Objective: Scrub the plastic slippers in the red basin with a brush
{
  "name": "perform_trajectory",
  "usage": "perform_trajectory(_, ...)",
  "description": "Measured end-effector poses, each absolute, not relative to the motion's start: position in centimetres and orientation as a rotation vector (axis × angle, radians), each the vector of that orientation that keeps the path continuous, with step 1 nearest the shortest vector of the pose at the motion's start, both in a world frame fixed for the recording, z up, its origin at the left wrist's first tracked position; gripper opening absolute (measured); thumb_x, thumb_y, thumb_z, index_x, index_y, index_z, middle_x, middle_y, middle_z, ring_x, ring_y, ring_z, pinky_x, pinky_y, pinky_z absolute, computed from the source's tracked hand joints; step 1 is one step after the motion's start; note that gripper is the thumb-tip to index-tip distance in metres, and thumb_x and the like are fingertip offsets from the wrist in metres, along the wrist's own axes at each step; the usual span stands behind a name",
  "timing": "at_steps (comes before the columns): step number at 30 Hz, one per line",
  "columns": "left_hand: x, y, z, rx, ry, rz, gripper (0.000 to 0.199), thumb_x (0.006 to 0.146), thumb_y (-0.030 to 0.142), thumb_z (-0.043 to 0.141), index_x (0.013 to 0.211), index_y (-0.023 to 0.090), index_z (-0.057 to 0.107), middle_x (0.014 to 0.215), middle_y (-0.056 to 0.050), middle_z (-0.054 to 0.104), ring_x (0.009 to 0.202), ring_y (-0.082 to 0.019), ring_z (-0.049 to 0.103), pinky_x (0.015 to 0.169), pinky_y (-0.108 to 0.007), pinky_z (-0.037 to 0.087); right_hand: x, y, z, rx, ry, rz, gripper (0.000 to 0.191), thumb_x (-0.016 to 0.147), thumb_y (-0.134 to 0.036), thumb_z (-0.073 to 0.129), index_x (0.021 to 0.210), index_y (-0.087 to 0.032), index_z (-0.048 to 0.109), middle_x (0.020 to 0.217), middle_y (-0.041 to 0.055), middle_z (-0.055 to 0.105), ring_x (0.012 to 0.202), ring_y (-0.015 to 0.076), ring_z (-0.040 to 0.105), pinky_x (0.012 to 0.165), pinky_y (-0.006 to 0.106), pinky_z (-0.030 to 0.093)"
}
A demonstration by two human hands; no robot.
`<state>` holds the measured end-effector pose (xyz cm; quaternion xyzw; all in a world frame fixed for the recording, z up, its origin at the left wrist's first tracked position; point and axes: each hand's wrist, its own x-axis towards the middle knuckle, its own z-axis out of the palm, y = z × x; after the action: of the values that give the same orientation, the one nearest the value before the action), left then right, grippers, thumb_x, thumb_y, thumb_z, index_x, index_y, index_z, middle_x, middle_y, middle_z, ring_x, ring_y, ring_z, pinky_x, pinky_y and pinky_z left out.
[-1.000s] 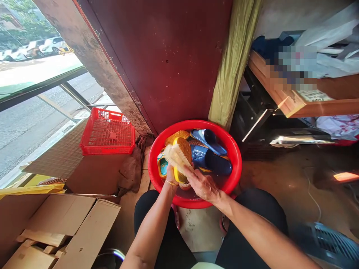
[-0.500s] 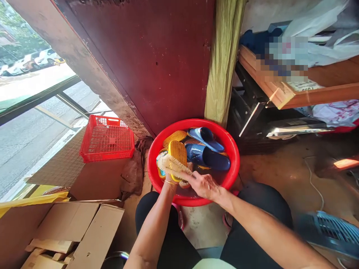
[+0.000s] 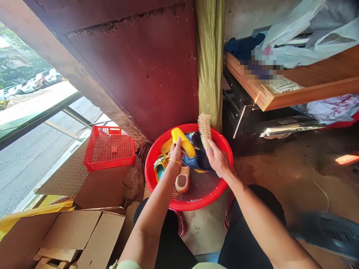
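Note:
My left hand [image 3: 175, 151] is closed around a yellow slipper [image 3: 183, 142], held tilted above the basin. In my right hand [image 3: 218, 158] is a scrubbing brush [image 3: 205, 129] with pale bristles, raised over the basin's right side and apart from the slipper. Below both hands stands a red basin [image 3: 193, 204] with water in its lower part. Blue slippers [image 3: 200, 160] lie inside, partly behind the yellow one. A tan slipper [image 3: 182, 182] with a brown patterned patch sits near the front, and a teal and yellow slipper [image 3: 160, 167] rests at the left.
A red plastic crate [image 3: 109, 147] sits on cardboard to the left. Open cardboard boxes [image 3: 70, 228] fill the lower left. Behind the basin are a dark red door [image 3: 126, 63] and a yellowish curtain [image 3: 210, 67]. At right stand a wooden tray [image 3: 311, 95] and a blurred fan [image 3: 331, 233].
The brush has left the yellow slipper's sole and swung up to the right. My left hand has turned the slipper over and lifted it, uncovering the tan slipper. The view has shifted slightly.

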<state>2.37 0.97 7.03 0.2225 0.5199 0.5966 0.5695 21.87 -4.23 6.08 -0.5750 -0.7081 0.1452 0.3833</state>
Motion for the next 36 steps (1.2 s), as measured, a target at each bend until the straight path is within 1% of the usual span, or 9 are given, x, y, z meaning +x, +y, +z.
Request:
perform_trajectory(6, 2.0, 2.7, 6.3, 0.645, 1.162, 1.331, 0.051, 0.083, 0.047, 0.069, 0.126, 0.022, 0.061, 0.121, -0.010, 0.066, 0.101, -0.021, 0.066, 0.084, -0.032, 0.057, 22.6, -4.9, 6.6, -1.445, -2.004, 0.329, 0.055, 0.103, -0.033, 0.035, 0.157, -0.022, 0.038, 0.131, 0.0111, 0.068, 0.111, 0.0250, 0.067, 0.094, 0.034, 0.054)
perform_trajectory(9, -0.7, 0.6, 4.7, 0.864, 1.250, 1.155, 0.043, 0.080, 0.038, 0.068, 0.119, 0.019, 0.066, 0.120, -0.010, 0.067, 0.100, -0.021, 0.066, 0.084, -0.033, 0.055, 22.0, -5.6, 6.3, -1.547, -2.217, 0.372, 0.056, 0.103, -0.034, 0.034, 0.159, -0.027, 0.034, 0.125, 0.0109, 0.070, 0.102, 0.0241, 0.069, 0.087, 0.032, 0.054)
perform_trajectory(12, -3.0, -3.3, 2.7, 1.178, 1.588, 0.932, 0.041, 0.082, 0.042, 0.065, 0.115, 0.018, 0.068, 0.111, -0.012, 0.071, 0.095, -0.024, 0.068, 0.083, -0.038, 0.054, 20.4, -6.3, 5.5, -1.680, -2.447, 0.400, 0.055, 0.103, -0.028, 0.034, 0.158, -0.032, 0.036, 0.119, 0.0120, 0.070, 0.100, 0.0258, 0.069, 0.085, 0.035, 0.051)
perform_trajectory(15, -3.7, -7.7, 0.5, 1.663, 1.851, 0.491, 0.048, 0.082, 0.050, 0.066, 0.117, 0.017, 0.066, 0.107, -0.015, 0.071, 0.102, -0.031, 0.067, 0.091, -0.045, 0.051, 18.6, -6.3, 4.7, -1.770, -2.529, 0.442, 0.060, 0.100, -0.018, 0.034, 0.159, -0.031, 0.032, 0.119, 0.0151, 0.069, 0.103, 0.0273, 0.069, 0.087, 0.035, 0.049)
perform_trajectory(19, -2.2, -11.3, -1.6, 1.988, 2.012, 0.046, 0.086, 0.072, 0.058, 0.076, 0.143, 0.020, 0.047, 0.146, -0.022, 0.049, 0.135, -0.043, 0.046, 0.102, -0.054, 0.044, 17.3, -5.8, 4.2, -1.790, -2.509, 0.478, 0.060, 0.101, -0.021, 0.035, 0.160, -0.031, 0.030, 0.127, 0.0157, 0.067, 0.111, 0.0277, 0.066, 0.091, 0.034, 0.048)
perform_trajectory(22, -1.4, -11.5, -1.8, 2.003, 2.063, -0.135, 0.079, 0.076, 0.046, 0.074, 0.145, 0.022, 0.043, 0.151, -0.021, 0.041, 0.139, -0.043, 0.040, 0.101, -0.054, 0.045, 17.3, -5.7, 4.0, -1.803, -2.487, 0.477, 0.057, 0.102, -0.024, 0.033, 0.158, -0.032, 0.033, 0.127, 0.0130, 0.068, 0.113, 0.0263, 0.066, 0.091, 0.033, 0.048)
perform_trajectory(25, -2.2, -11.1, -1.2, 1.932, 2.119, -0.154, 0.070, 0.079, 0.044, 0.072, 0.140, 0.023, 0.046, 0.147, -0.020, 0.044, 0.133, -0.040, 0.049, 0.096, -0.048, 0.049, 17.6, -5.7, 3.9, -1.802, -2.479, 0.520, 0.055, 0.102, -0.028, 0.035, 0.157, -0.035, 0.036, 0.127, 0.0103, 0.069, 0.110, 0.0247, 0.067, 0.087, 0.031, 0.050)
perform_trajectory(30, -3.8, -11.8, -1.0, 1.805, 2.123, -0.044, 0.084, 0.075, 0.048, 0.074, 0.148, 0.028, 0.037, 0.153, -0.019, 0.035, 0.118, -0.035, 0.062, 0.090, -0.043, 0.051, 18.4, -5.8, 3.5, -1.748, -2.458, 0.564, 0.057, 0.101, -0.031, 0.036, 0.157, -0.040, 0.032, 0.127, 0.0076, 0.070, 0.106, 0.0252, 0.069, 0.085, 0.033, 0.051)
perform_trajectory(36, -5.0, -12.5, -0.1, 1.912, 2.067, 0.394, 0.059, 0.070, 0.039, 0.076, 0.125, 0.025, 0.060, 0.127, -0.013, 0.056, 0.118, -0.033, 0.057, 0.094, -0.045, 0.049, 18.3, -5.4, 2.9, -1.841, -2.458, 0.485, 0.060, 0.101, -0.029, 0.037, 0.159, -0.039, 0.028, 0.125, 0.0089, 0.071, 0.105, 0.0251, 0.069, 0.084, 0.033, 0.051)
